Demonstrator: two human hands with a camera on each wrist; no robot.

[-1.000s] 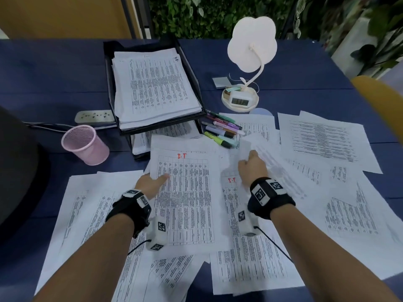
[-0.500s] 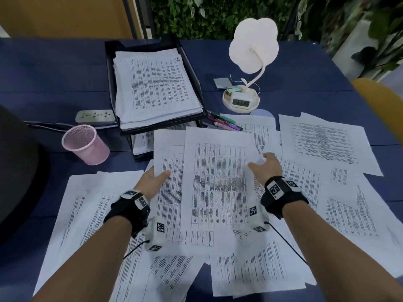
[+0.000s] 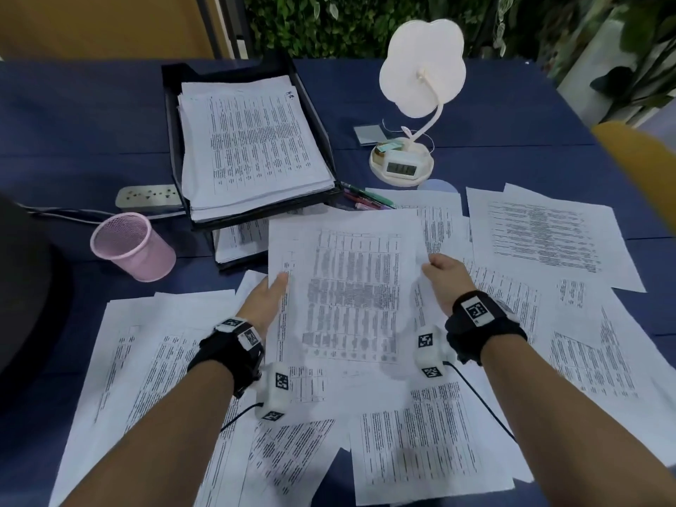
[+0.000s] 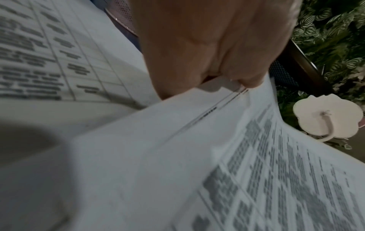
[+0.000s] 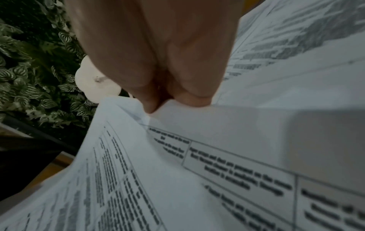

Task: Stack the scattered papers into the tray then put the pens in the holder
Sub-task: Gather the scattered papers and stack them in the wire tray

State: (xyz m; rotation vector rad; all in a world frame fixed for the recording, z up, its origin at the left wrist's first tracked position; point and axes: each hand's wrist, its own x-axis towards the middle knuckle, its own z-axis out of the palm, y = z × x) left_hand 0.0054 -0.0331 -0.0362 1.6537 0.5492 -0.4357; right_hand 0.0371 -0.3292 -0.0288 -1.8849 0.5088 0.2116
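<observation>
A small stack of printed papers (image 3: pixel 351 283) is lifted off the table between both hands. My left hand (image 3: pixel 272 290) pinches its left edge, and the left wrist view shows fingers (image 4: pixel 207 51) clamped on the sheets (image 4: pixel 197 156). My right hand (image 3: pixel 439 272) pinches the right edge, seen close in the right wrist view (image 5: pixel 168 96). A black tray (image 3: pixel 172 140) at the back holds a paper pile (image 3: pixel 252 148). Pens (image 3: pixel 365 201) lie just right of the tray, partly hidden by the lifted sheets. The pink mesh holder (image 3: pixel 131 247) stands empty on the left.
Many loose sheets (image 3: pixel 541 236) cover the blue table (image 3: pixel 73 122) around and under my arms. A white flower-shaped lamp with a clock base (image 3: pixel 406 162) stands behind the papers. A power strip (image 3: pixel 146 195) lies left of the tray. A yellow chair (image 3: pixel 640 162) is at the right.
My right hand slid a sheet left onto the one under my left hand. Both hands then took the edges and raised the sheets, which now cover most of the pens.
</observation>
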